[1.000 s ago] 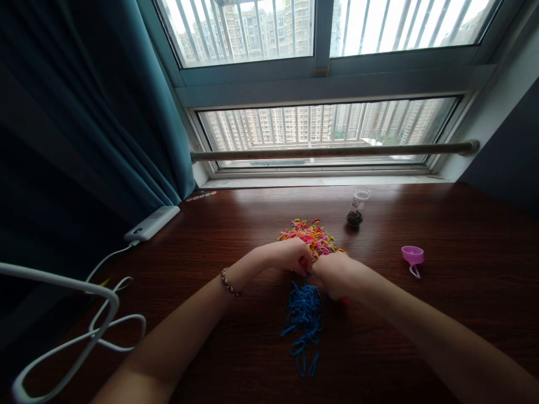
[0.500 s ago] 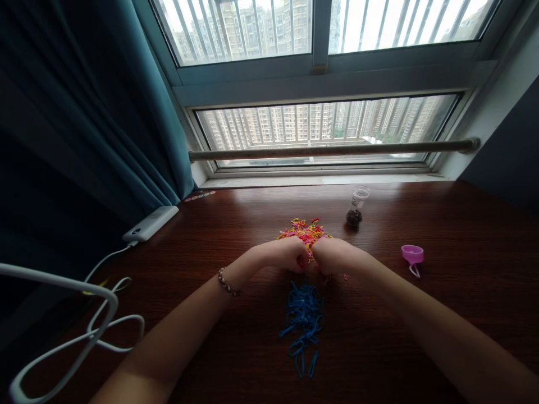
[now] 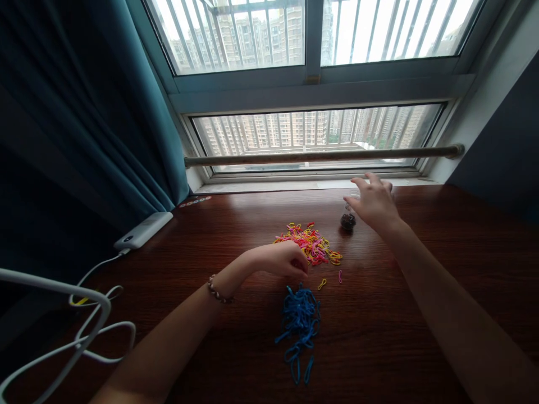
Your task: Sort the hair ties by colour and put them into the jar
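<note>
My left hand (image 3: 286, 259) is closed, its fingers curled together at the near edge of a loose pile of red, pink and yellow rubber bands (image 3: 318, 247). Whatever those fingers hold, if anything, is hidden. Just below it lies a tangled heap of blue rubber bands (image 3: 300, 314). My right hand (image 3: 374, 205) is open with fingers spread, beside and partly over a small clear jar (image 3: 347, 220) with dark contents. The hand covers much of the jar, and I cannot tell whether they touch. A single yellow band (image 3: 322, 284) and a pink band (image 3: 340, 276) lie apart from the pile.
On the left, a white power strip (image 3: 143, 231) lies by the blue curtain (image 3: 126, 112), with white cable (image 3: 105, 314) looping toward me. The brown tabletop (image 3: 236, 224) runs back to the window sill, where a horizontal rail (image 3: 295, 159) crosses the window.
My right hand has left the coloured pile, moving right and away to the jar, and has opened. My left hand stays closed near the pile. The pink funnel is now hidden behind my right arm.
</note>
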Motion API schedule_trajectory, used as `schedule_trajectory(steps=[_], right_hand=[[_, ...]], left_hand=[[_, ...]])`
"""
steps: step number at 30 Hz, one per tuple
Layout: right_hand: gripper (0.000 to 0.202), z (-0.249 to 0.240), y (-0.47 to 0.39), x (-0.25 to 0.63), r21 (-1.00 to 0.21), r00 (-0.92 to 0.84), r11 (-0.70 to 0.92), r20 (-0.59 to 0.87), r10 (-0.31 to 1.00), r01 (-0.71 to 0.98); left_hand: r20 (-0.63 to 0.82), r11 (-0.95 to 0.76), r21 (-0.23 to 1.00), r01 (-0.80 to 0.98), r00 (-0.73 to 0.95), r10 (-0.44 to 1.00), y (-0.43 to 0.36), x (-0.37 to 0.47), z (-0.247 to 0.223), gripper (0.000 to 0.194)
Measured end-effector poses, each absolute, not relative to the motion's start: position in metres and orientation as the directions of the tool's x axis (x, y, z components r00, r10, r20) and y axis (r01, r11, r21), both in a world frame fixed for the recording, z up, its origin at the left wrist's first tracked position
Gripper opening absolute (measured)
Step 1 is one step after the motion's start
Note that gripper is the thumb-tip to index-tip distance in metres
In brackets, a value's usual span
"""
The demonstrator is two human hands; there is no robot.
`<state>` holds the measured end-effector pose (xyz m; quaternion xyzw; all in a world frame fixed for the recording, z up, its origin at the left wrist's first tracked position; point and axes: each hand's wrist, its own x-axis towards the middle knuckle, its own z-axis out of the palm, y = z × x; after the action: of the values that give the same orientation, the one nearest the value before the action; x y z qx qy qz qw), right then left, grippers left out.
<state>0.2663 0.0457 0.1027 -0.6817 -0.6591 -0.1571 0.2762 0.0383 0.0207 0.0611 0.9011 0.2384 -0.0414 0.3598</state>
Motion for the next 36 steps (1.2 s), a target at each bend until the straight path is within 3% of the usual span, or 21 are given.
schedule_trajectory(steps=[4, 7, 13, 19, 22, 27, 36], right_hand=[[0.051, 0.086, 0.068, 0.288, -0.231, 0.040, 0.045, 0.349, 0.936, 0.972], [0.052, 0.079, 0.078, 0.293, -0.275, 0.019, 0.063, 0.286, 0.958, 0.959], [0.045, 0.090, 0.060, 0.293, -0.316, 0.074, 0.052, 0.375, 0.924, 0.947], [0.051, 0.104, -0.012, 0.310, -0.425, 0.033, 0.215, 0.505, 0.862, 0.879], [0.055, 0.096, -0.047, 0.318, -0.496, 0.036, 0.269, 0.521, 0.853, 0.826], [0.052, 0.065, -0.074, 0.320, -0.523, 0.075, 0.298, 0.578, 0.813, 0.798], [0.052, 0.040, -0.082, 0.315, -0.508, 0.043, 0.381, 0.640, 0.767, 0.773]], left_hand=[[-0.244, -0.648, 0.593, 0.478, 0.873, 0.421, 0.019, 0.038, 0.065, 0.017], [-0.222, -0.658, 0.547, 0.517, 0.848, 0.482, 0.014, 0.037, 0.075, 0.015], [-0.103, -0.719, 0.424, 0.551, 0.818, 0.566, -0.008, 0.034, 0.086, 0.015], [0.302, -0.727, 0.455, 0.514, 0.679, 0.669, -0.053, 0.016, 0.053, 0.022], [0.398, -0.725, 0.468, 0.506, 0.611, 0.684, -0.071, 0.006, 0.032, 0.023], [0.407, -0.676, 0.492, 0.548, 0.541, 0.736, -0.079, 0.005, 0.008, 0.034], [0.232, -0.571, 0.612, 0.547, 0.566, 0.791, -0.086, 0.003, 0.003, 0.039]])
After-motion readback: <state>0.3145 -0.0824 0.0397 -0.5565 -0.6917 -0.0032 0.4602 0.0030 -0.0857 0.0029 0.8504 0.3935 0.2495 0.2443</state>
